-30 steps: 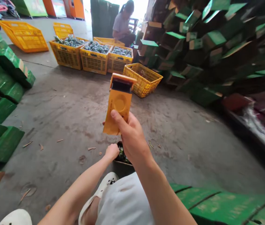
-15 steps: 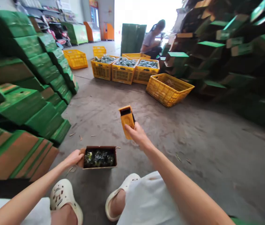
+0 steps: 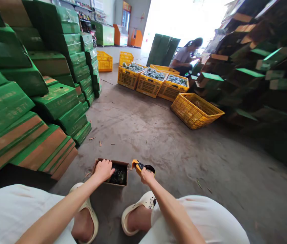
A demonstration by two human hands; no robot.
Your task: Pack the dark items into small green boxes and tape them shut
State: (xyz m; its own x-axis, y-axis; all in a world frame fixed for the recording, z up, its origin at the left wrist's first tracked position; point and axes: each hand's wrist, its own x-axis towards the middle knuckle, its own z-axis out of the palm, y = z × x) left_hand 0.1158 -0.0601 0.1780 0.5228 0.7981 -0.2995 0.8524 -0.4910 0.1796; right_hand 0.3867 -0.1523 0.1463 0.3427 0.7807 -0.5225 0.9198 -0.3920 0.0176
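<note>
**Open cardboard box [image 3: 127, 176] on the floor [image 3: 156, 135], tape dispenser [image 3: 138, 166] by its right end**

On our left rises a stack of green cartons [image 3: 66, 98]. Ahead, a row of yellow crates [image 3: 147, 87] holds heaped wrapped packets [image 3: 155, 74], and another yellow crate [image 3: 194, 117] stands nearer, to the right. Just beyond our white clogs [image 3: 143, 200] sits the cardboard box, its top open on dark, glossy contents [image 3: 119, 175].

To work well here, we judge, we should brace the box firmly so it cannot slide, press the contents below its rim, and hold the dispenser square to the edge.

Our right hand [image 3: 147, 176] grips the dispenser, the orange head turned left towards the box's corner; whether any tape bridges that narrow gap, we cannot tell. Our left hand [image 3: 104, 170] lies palm down over the box's left part, fingers reaching towards the far rim; whether it clasps a flap or merely presses, we cannot tell.
</note>
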